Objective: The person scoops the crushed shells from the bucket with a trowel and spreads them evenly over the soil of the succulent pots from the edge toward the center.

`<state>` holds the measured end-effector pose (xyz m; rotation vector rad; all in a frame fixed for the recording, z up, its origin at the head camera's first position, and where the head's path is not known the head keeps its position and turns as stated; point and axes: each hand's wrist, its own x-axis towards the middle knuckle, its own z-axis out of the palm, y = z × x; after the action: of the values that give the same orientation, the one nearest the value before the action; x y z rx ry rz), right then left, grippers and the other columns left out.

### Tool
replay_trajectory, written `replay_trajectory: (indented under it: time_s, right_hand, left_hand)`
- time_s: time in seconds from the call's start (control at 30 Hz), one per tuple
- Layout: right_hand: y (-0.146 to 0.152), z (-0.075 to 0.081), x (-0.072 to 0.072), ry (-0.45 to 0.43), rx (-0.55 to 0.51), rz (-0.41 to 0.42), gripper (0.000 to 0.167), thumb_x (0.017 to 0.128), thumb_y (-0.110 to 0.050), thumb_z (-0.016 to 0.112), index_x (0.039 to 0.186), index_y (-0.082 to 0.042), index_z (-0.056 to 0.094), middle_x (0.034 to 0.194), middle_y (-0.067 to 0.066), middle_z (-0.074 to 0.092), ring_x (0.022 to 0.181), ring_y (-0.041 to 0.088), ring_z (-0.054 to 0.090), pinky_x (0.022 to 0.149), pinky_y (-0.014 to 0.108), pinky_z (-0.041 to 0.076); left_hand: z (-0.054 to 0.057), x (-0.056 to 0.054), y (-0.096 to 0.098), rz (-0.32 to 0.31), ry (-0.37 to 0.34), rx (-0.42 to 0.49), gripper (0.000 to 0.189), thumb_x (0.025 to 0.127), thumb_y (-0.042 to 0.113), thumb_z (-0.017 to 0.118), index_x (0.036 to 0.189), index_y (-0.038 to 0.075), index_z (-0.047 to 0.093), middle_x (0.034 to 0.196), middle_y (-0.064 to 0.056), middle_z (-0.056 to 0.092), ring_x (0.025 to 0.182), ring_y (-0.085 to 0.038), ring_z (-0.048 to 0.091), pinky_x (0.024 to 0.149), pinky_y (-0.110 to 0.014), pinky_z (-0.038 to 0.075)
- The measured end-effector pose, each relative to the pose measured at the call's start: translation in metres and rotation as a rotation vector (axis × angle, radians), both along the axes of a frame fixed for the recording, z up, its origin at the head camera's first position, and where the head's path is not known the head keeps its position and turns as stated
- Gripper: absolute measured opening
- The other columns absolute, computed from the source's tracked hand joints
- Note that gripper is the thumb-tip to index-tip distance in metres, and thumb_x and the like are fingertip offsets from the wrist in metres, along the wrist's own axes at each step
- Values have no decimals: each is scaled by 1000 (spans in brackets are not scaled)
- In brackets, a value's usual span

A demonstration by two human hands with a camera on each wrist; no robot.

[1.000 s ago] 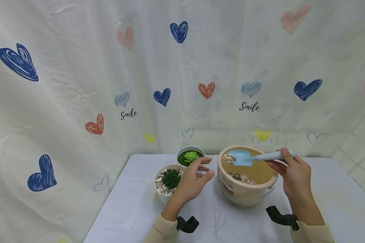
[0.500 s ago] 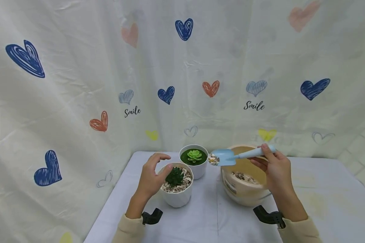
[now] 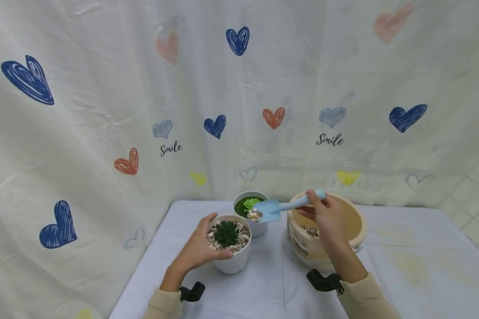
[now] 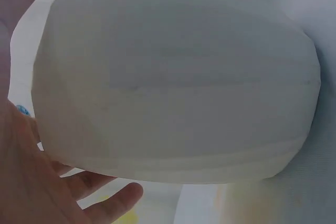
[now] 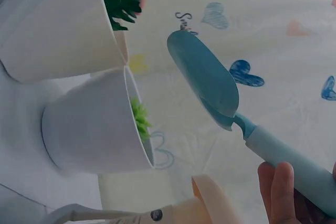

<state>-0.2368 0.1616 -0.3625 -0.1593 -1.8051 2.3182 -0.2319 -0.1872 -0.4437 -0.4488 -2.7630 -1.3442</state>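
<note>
My left hand holds the side of a white flower pot, thumb along its near rim and fingers round the far left side. Inside the pot, a dark green succulent stands among pale pebbles. In the left wrist view the pot wall covers most of the picture. With my right hand I grip the handle of a light blue trowel. Its blade carries several pebbles and overlaps the second pot in the head view; the right wrist view shows the blade's underside.
Just behind stands a smaller white pot with a light green succulent. On the right is a beige bucket with pebbles at its bottom, partly hidden by my right arm. A heart-printed curtain hangs behind the white-covered table.
My right hand has carried the loaded trowel left, from over the bucket towards the pots. My left hand has moved left, opened beside the front pot, then taken hold of it.
</note>
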Motion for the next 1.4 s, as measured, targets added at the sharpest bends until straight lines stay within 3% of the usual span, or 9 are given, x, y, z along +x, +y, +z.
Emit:
replay_trajectory:
  time_s: [0.23, 0.63, 1.07, 1.17, 1.4]
  right_hand:
    - [-23, -2, -3, 19, 68, -19, 34, 101, -33, 64, 111, -1, 63, 94, -3, 65, 79, 10, 76, 75, 26, 61]
    - [-30, -14, -7, 51, 189, -2, 34, 101, -31, 64, 119, -2, 63, 96, -2, 63, 83, 8, 74, 78, 25, 61]
    - [-26, -21, -7, 163, 233, 68, 35, 100, -29, 66, 122, -2, 63, 107, 1, 68, 93, 12, 73, 82, 25, 60]
    - [-26, -22, -6, 166, 236, 78, 34, 100, -29, 66, 122, -2, 63, 105, -3, 70, 94, 11, 73, 82, 25, 60]
    - [-26, -23, -5, 168, 233, 93, 35, 100, -27, 67, 123, -2, 63, 104, -6, 71, 94, 10, 73, 83, 25, 60]
  left_hand:
    - [-10, -5, -3, -2, -40, 41, 128, 59, 56, 95, 161, 26, 25, 160, -13, 40, 143, -37, 45, 110, -64, 40]
    - [-13, -8, -4, -24, -122, 106, 120, 64, 45, 97, 159, 31, 26, 150, -11, 50, 133, -32, 54, 105, -57, 46]
    - [-21, -14, -10, -59, -117, 138, 115, 68, 38, 96, 159, 40, 26, 161, -7, 33, 141, -31, 43, 110, -59, 41]
    - [-23, -15, -12, -78, -147, 193, 115, 68, 34, 96, 159, 37, 25, 158, -7, 37, 137, -29, 47, 109, -53, 44]
    - [-29, -20, -18, -170, -212, 369, 110, 73, 19, 93, 154, 20, 19, 153, -8, 46, 128, -25, 58, 100, -31, 51]
